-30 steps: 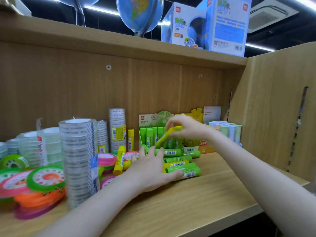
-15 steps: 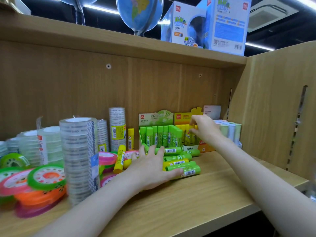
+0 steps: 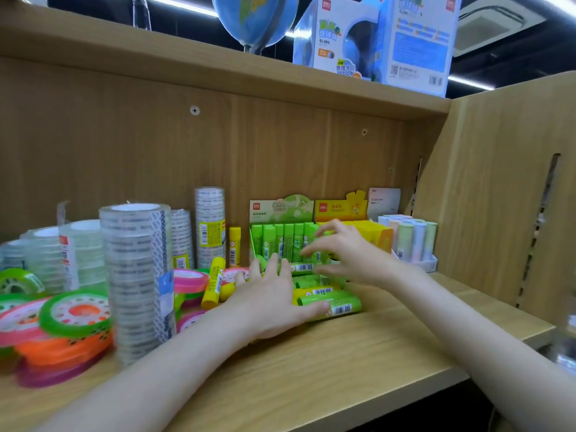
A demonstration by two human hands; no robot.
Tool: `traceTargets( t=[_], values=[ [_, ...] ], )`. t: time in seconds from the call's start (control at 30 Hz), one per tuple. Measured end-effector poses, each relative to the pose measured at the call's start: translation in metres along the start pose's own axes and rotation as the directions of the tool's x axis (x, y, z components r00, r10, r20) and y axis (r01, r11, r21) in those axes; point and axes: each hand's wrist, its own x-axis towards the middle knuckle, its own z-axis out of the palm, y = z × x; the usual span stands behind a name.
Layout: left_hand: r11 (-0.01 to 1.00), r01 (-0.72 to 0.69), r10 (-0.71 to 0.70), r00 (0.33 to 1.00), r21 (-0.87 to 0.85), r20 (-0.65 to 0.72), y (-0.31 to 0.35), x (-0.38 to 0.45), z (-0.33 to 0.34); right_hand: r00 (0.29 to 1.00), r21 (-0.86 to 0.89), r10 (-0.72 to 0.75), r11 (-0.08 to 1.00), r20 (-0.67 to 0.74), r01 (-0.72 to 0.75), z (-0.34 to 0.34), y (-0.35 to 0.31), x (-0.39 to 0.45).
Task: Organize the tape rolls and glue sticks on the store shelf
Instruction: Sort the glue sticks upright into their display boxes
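Several green and yellow glue sticks (image 3: 333, 302) lie in a loose pile on the wooden shelf (image 3: 358, 363). My left hand (image 3: 274, 300) rests flat on the pile's left side, fingers spread. Above the pile hovers my right hand (image 3: 349, 254), fingers spread and holding nothing, in front of a green display box (image 3: 280, 235) of upright green sticks. A yellow display box (image 3: 374, 232) stands right of it. One yellow stick (image 3: 213, 282) leans on the coloured tape rolls (image 3: 74, 313). Tall stacks of clear tape (image 3: 137, 275) stand at the left.
A tray of pastel glue sticks (image 3: 411, 241) sits at the far right against the side panel. A lone yellow stick (image 3: 234, 246) stands upright by the back wall. A globe (image 3: 255, 20) and its box (image 3: 374, 39) sit on the shelf above.
My right hand put a yellow glue stick into the yellow box, then drew back left, empty, to above the loose pile. My left hand stayed on the pile.
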Motion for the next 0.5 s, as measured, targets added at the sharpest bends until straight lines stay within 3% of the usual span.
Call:
traceTargets(
  t=[0.1,0.17,0.27,0.37,0.5],
  values=[
    [1.0,-0.004,0.004,1.0,0.002,0.006,0.0,0.0,-0.001,0.998,-0.087,-0.051,0.995,0.043,0.054,0.003,-0.004,0.002],
    [1.0,-0.008,0.008,1.0,0.002,0.005,0.0,0.0,0.0,0.997,-0.02,-0.068,0.997,0.028,0.069,-0.001,-0.001,0.004],
    [1.0,-0.014,0.014,1.0,0.018,0.01,-0.001,-0.001,-0.001,0.983,0.278,0.028,0.96,-0.183,0.025,-0.015,0.002,0.011],
    [0.999,-0.017,0.017,1.0,0.035,0.024,-0.001,-0.001,-0.002,0.895,0.472,0.221,0.881,-0.388,-0.013,-0.027,0.002,0.026],
    [0.999,-0.019,0.018,1.0,0.028,0.017,-0.002,0.001,-0.001,0.938,0.225,0.126,0.973,-0.323,-0.053,-0.013,-0.003,0.051]
  ],
)
